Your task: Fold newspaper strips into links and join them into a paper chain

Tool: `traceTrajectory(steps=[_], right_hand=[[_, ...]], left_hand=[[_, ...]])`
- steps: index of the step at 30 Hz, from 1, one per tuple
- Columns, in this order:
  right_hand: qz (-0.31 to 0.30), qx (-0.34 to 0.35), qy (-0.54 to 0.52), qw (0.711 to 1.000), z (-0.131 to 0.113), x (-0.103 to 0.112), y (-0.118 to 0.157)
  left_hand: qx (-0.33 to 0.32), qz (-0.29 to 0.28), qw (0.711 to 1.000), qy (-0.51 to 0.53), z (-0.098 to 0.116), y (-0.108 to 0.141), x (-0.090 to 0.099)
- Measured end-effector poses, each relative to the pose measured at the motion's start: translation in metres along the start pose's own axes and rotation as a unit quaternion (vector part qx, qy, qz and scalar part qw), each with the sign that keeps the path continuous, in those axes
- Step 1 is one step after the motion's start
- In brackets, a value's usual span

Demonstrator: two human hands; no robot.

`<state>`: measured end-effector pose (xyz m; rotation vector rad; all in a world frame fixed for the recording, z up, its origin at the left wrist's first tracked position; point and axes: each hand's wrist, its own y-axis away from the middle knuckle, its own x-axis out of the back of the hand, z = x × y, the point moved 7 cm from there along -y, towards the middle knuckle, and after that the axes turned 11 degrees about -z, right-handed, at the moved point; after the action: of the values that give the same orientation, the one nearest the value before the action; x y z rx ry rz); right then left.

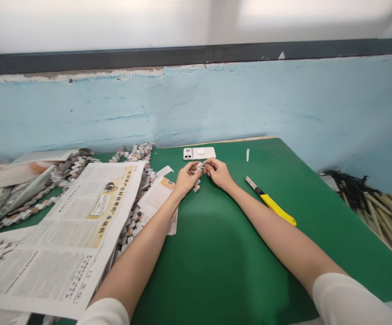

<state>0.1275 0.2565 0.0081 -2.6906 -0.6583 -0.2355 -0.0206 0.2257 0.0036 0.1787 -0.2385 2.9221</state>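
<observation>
Over the far middle of the green table (212, 253), both my hands meet at a short folded paper chain (196, 187). My left hand (187, 178) is closed on the chain, whose lower end hangs below the fingers. Close beside it, my right hand (217, 172) pinches a small piece of folded paper at the chain's upper end. Fingers cover most of that piece. Just behind the hands lies a white phone (199, 153) with a round grip on its back. A yellow utility knife (273, 205) with its blade out rests near my right forearm.
Newspaper sheets (90, 216) cover the left side, above long folded paper chains (141, 155). Cut paper pieces (155, 201) lie left of my left hand. A narrow paper strip (247, 155) sits at the back right. Beyond the right edge are bundled sticks (381, 212).
</observation>
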Motion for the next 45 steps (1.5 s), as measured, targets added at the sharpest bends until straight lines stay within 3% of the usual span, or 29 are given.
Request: traceTrajectory(steps=[11,21,32,45], right_hand=[[0.012,0.011,0.043,0.999,-0.013,-0.001,0.004],[-0.008,0.008,0.101,0.995,-0.014,-0.004,0.004],[0.009,0.016,0.065,0.998,-0.016,-0.003,0.006],[0.000,0.012,0.074,0.997,-0.017,-0.003,0.006]], left_hand=[[0.023,0.039,0.999,-0.027,-0.002,0.001,0.004],[0.005,0.015,0.999,-0.031,-0.001,0.001,0.003],[0.016,0.031,0.999,0.023,-0.009,-0.002,0.003],[-0.001,0.016,1.000,0.002,0.006,0.002,0.002]])
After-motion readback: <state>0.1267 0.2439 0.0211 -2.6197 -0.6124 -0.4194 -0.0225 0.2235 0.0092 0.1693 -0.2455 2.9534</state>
